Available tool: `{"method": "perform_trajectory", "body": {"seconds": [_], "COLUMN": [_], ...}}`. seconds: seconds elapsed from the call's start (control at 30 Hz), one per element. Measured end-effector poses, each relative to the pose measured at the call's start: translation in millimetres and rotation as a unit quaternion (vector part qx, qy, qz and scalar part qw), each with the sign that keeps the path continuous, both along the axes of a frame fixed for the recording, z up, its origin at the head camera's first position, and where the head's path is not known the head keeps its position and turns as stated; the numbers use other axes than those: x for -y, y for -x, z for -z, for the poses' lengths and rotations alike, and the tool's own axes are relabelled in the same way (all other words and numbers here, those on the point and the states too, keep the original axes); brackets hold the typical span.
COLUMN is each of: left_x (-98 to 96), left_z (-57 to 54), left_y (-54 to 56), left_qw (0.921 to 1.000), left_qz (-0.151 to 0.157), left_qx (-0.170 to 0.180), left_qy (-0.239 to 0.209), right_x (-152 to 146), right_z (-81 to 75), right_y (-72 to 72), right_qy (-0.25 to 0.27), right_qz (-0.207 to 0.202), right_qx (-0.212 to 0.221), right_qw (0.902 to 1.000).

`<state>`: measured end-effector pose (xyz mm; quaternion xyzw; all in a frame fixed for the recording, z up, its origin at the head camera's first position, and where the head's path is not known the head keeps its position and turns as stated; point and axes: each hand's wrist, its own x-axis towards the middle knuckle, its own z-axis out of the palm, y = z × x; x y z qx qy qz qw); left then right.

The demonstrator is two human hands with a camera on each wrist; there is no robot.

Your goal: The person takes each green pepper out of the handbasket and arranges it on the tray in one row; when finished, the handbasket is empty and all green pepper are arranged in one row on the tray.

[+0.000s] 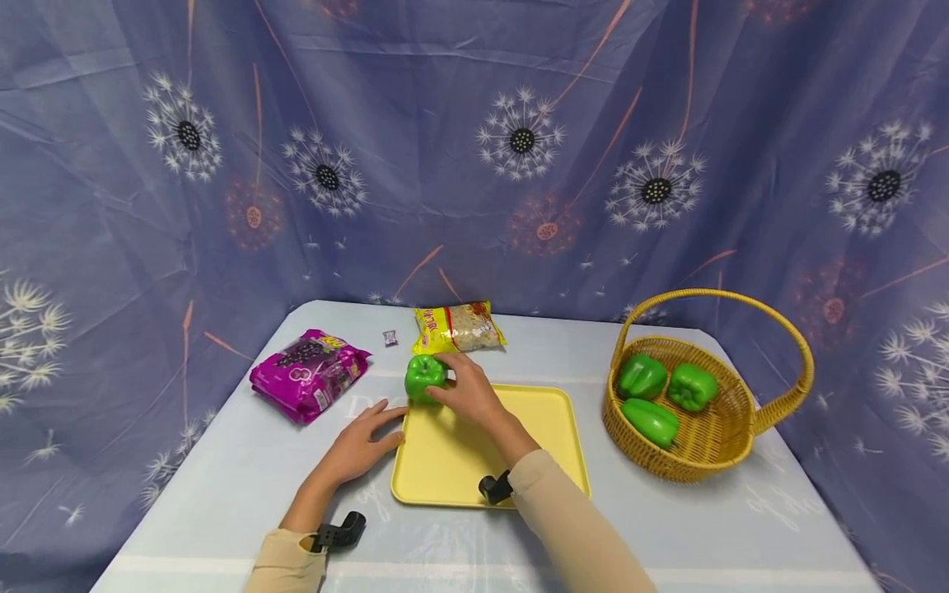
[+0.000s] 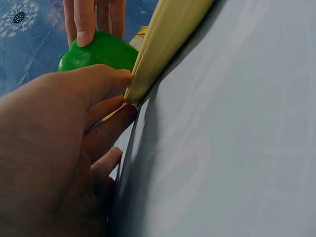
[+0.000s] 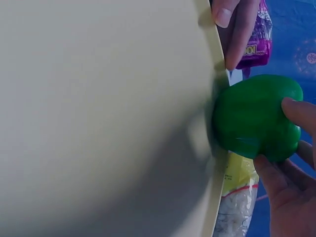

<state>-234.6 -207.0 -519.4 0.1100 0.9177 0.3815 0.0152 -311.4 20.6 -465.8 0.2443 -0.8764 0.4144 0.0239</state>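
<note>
A green bell pepper (image 1: 426, 378) stands at the far left corner of a yellow tray (image 1: 544, 420). My right hand (image 1: 470, 391) grips it from the right, thumb and fingertips on its upper part, as the right wrist view also shows for the pepper (image 3: 259, 116). Against the tray's left rim rests my left hand (image 1: 358, 445), its thumb and index fingertip touching the edge and the other fingers loosely extended over the table. Close up in the left wrist view, the left thumb (image 2: 106, 81) meets the rim just below the pepper (image 2: 101, 52).
A wicker basket (image 1: 685, 473) with a tall handle stands on the right, holding several green peppers (image 1: 693, 387). A purple snack bag (image 1: 307, 375) lies on the left. Behind the tray are a yellow-and-clear food bag (image 1: 467, 327) and a small wrapped piece (image 1: 390, 338).
</note>
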Motion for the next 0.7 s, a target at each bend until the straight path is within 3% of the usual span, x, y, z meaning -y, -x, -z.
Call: {"method": "perform_trajectory", "body": {"seconds": [0.23, 0.5, 0.7], "left_x": [-2.6, -2.5, -3.0], "left_z": [0.4, -1.8, -0.5], "left_y": [2.1, 3.3, 0.1], "left_qw": [1.0, 0.9999, 1.0], "left_qz": [0.005, -0.004, -0.004], "left_qx": [-0.005, -0.013, -0.006], "left_qy": [0.001, 0.003, -0.002], "right_x": [-24.7, -73.8, -117.2], "right_z": [-14.1, -31.7, -47.6], "right_y": [-4.2, -6.9, -19.3], "right_qy": [-0.027, -0.046, -0.104], "right_qz": [-0.011, -0.021, -0.013], "right_qx": [-0.004, -0.055, -0.1], "right_qw": [0.9996, 0.9972, 0.9895]}}
